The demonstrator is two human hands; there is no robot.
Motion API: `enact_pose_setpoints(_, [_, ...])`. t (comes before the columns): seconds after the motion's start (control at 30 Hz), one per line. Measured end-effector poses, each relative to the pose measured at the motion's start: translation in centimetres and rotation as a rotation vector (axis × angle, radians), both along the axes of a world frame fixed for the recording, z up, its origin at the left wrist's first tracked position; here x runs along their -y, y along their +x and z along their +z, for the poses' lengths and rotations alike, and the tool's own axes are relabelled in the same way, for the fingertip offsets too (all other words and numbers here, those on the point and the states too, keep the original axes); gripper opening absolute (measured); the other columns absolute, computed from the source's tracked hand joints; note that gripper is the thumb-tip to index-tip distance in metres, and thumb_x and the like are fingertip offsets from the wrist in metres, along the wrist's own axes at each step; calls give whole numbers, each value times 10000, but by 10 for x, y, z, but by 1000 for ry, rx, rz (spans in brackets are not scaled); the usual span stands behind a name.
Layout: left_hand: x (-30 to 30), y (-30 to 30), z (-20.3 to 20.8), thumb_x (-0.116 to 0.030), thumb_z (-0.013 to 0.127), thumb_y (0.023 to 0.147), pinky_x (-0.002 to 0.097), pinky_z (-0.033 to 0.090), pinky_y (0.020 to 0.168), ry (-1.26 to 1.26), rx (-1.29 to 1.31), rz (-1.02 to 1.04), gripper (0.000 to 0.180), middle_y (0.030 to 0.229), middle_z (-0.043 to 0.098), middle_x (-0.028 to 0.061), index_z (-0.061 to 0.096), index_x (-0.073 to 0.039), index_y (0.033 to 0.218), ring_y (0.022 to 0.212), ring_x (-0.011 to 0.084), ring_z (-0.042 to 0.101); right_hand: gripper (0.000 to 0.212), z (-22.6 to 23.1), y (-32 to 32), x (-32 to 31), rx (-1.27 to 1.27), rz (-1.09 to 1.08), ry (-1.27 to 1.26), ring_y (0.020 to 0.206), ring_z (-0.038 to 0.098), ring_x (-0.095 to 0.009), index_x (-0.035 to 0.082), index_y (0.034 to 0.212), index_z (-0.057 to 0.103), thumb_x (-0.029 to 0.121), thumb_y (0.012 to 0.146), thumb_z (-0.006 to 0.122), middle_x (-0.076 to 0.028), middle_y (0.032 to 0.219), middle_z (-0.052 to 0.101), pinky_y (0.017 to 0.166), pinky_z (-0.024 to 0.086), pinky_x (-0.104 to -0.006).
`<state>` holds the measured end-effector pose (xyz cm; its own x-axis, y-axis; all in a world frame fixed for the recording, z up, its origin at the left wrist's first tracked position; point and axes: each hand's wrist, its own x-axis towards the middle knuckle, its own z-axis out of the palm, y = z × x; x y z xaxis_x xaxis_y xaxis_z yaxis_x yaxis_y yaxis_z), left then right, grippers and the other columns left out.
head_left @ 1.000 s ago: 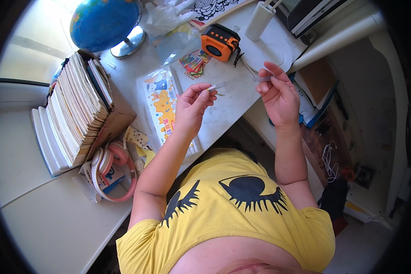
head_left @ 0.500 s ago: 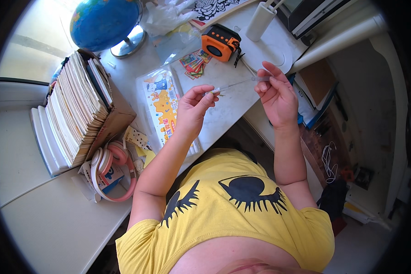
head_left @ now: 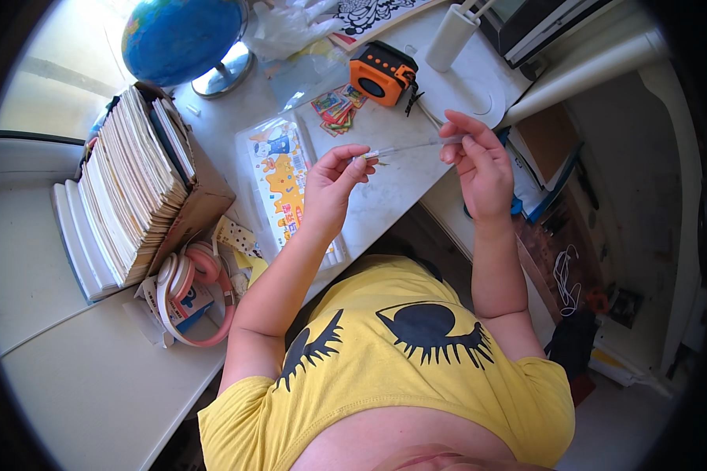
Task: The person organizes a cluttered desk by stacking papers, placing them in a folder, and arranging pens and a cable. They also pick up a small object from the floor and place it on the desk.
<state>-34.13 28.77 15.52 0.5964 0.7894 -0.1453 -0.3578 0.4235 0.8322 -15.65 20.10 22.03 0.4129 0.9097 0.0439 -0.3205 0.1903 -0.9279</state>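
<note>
Over the marble-look desk (head_left: 385, 196), my left hand (head_left: 330, 188) pinches a small whitish piece with a bit of green-yellow at its end. From it a thin, clear, thread-like strip (head_left: 407, 147) runs across to my right hand (head_left: 487, 177). There my thumb and index finger press on a pale, see-through end of that strip. What exactly it is, I cannot make out. Beneath and left of my left hand lies a clear-sleeved flat pack (head_left: 283, 177) with orange and blue cartoon print. Several small colourful cards (head_left: 338, 110) lie beyond the strip.
An orange and black speaker (head_left: 379, 74) and a white cylindrical holder (head_left: 450, 39) stand farther back. A globe (head_left: 182, 39) is at the far left. Nearer on the left are a box of books (head_left: 133, 188) and pink headphones (head_left: 226, 306). A white cable (head_left: 565, 279) lies at the right.
My right hand has dropped very slightly and its fingers have curled in more around the strip's end. My left hand has hardly moved.
</note>
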Motion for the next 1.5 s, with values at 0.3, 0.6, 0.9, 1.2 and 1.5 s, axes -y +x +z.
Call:
enact_pose_setpoints(0.3, [0, 3, 6, -112, 571, 867, 242, 454, 735, 58, -53, -8, 211, 913, 627, 85, 563, -7, 1050, 831, 132, 587, 314, -1, -9, -2, 186, 23, -11, 711, 480, -79, -9, 1142, 548, 38, 891, 368, -59, 937, 586, 707, 411, -201])
enact_pose_setpoints(0.6, [3, 9, 8, -116, 579, 863, 251, 458, 729, 79, -46, -24, 210, 917, 632, 84, 569, -11, 1044, 832, 139, 593, 304, -4, -14, -4, 215, 52, 3, 710, 489, -81, -4, 1143, 549, 49, 898, 376, -63, 934, 589, 711, 423, -214])
enact_pose_setpoints(0.9, [3, 12, 9, -127, 581, 863, 250, 456, 731, 79, -71, -18, 220, 902, 635, 84, 573, -4, 1045, 823, 134, 590, 305, -5, -13, -3, 256, 47, 10, 713, 491, -79, 1, 1144, 551, 44, 901, 372, -60, 933, 592, 713, 425, -218])
enact_pose_setpoints(1.2, [3, 12, 9, -131, 577, 865, 250, 456, 727, 87, -105, -12, 222, 869, 637, 86, 581, 9, 1037, 794, 135, 593, 304, -5, -13, -4, 291, 50, 2, 719, 492, -74, 4, 1145, 552, 34, 902, 371, -55, 934, 591, 715, 424, -210])
enact_pose_setpoints(1.5, [2, 9, 14, -146, 585, 864, 252, 459, 713, 55, -107, -20, 229, 838, 635, 88, 587, 17, 1024, 767, 133, 587, 304, -11, -19, -10, 306, 103, -13, 728, 494, -78, 8, 1148, 550, 47, 907, 368, -58, 950, 588, 728, 428, -214])
